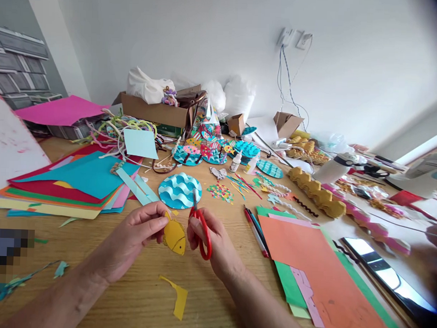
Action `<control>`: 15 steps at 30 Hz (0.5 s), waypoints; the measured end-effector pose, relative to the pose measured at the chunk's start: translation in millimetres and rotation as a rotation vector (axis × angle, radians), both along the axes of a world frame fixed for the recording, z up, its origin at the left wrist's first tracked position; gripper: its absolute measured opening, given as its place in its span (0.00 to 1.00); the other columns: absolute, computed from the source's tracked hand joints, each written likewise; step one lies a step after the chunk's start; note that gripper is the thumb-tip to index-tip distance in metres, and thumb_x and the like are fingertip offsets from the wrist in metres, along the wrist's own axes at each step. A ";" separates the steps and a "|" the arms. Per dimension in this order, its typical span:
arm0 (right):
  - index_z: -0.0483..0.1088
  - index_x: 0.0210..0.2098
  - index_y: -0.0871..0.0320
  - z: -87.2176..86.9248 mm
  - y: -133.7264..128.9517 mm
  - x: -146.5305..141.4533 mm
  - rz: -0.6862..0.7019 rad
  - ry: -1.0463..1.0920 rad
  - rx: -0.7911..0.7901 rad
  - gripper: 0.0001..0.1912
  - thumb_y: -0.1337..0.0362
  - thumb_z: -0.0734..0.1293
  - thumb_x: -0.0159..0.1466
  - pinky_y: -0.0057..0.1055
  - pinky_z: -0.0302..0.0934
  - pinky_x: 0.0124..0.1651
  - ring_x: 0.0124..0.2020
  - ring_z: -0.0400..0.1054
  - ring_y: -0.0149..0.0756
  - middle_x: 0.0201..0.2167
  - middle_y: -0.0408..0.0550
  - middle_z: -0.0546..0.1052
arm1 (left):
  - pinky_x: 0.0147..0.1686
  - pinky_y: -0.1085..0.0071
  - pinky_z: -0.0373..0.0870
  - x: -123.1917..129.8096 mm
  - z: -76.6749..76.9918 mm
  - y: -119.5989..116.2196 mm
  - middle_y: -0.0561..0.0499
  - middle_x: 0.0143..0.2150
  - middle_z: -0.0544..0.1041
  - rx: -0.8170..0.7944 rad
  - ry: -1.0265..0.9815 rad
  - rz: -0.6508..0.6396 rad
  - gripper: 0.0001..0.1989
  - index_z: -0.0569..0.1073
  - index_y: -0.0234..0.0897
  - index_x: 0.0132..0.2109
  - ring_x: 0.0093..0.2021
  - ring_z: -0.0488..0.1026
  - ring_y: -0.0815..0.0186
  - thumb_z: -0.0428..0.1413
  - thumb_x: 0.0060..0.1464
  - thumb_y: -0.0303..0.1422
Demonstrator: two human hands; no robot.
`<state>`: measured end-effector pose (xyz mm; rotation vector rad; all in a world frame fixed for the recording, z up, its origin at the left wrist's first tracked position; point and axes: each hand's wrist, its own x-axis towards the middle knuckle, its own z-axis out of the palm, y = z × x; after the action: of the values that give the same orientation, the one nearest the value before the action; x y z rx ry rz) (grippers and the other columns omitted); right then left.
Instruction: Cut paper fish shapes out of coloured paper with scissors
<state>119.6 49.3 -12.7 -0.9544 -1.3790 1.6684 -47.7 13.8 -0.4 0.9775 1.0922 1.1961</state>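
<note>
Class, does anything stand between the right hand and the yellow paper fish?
Nothing visible: the left hand holds the fish near its tail, with only a narrow gap between fish and right hand, which holds red scissors.

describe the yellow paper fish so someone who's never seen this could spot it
On the wooden table, find the nearest round blue wavy disc. Just nearer the viewer, the left hand holds the yellow paper fish beside red-handled scissors in the right hand. Unlike the plain yellow scrap lying loose, it has a drawn eye and curved head line.
</note>
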 end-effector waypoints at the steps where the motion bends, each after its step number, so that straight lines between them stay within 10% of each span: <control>1: 0.61 0.25 0.57 0.0 -0.2 -0.5 0.048 -0.040 -0.022 0.15 0.52 0.65 0.58 0.22 0.52 0.21 0.18 0.58 0.26 0.16 0.37 0.65 | 0.27 0.74 0.61 -0.2 0.8 -0.5 0.57 0.23 0.68 0.006 -0.002 0.005 0.06 0.71 0.39 0.27 0.26 0.62 0.70 0.58 0.47 0.36; 15: 0.61 0.25 0.57 -8.0 -5.1 -1.6 0.330 -0.021 -0.105 0.22 0.44 0.69 0.53 0.21 0.46 0.17 0.13 0.55 0.23 0.14 0.35 0.65 | 0.25 0.73 0.58 -5.7 2.9 3.7 0.58 0.21 0.66 0.073 0.223 0.049 0.08 0.69 0.39 0.25 0.24 0.59 0.69 0.54 0.49 0.36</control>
<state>118.0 44.2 -20.7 -0.8363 -1.5396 1.9962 -53.4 17.5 2.5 1.1678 1.2606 1.1936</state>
